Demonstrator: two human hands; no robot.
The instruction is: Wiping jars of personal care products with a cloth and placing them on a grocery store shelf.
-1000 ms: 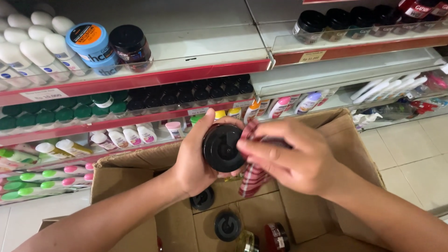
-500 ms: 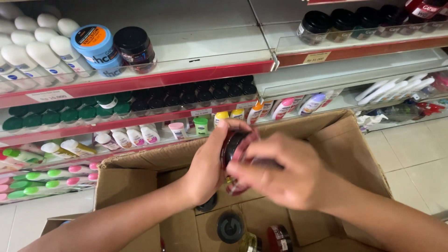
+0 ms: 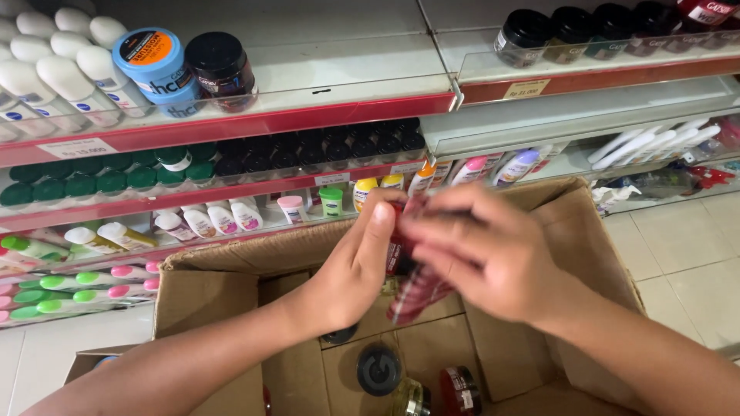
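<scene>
I see both hands meeting at the centre of the frame, above an open cardboard box (image 3: 208, 296). My left hand (image 3: 351, 270) and right hand (image 3: 482, 258) are pressed together around a red jar (image 3: 402, 250), fingers closed on it from both sides. Most of the jar is hidden; only a red strip shows between the palms, and the right hand is blurred, so I cannot make out its fingers cleanly. A piece of red patterned wrap (image 3: 416, 296) hangs just below the hands, also smeared.

Down in the box, at the lower centre, a black lid (image 3: 379, 370) shows face up, with a red-topped jar (image 3: 460, 385) beside it, cut off by the bottom edge. Another dark lid peeks out under my left wrist, mostly covered.

Behind the box run the shelves (image 3: 308, 115). At the upper left stand a blue tub (image 3: 158, 73) and a dark jar (image 3: 222, 65), touching. White bottles at the far left are cropped by the frame edge. Black-lidded jars (image 3: 570, 31) sit at the upper right.
</scene>
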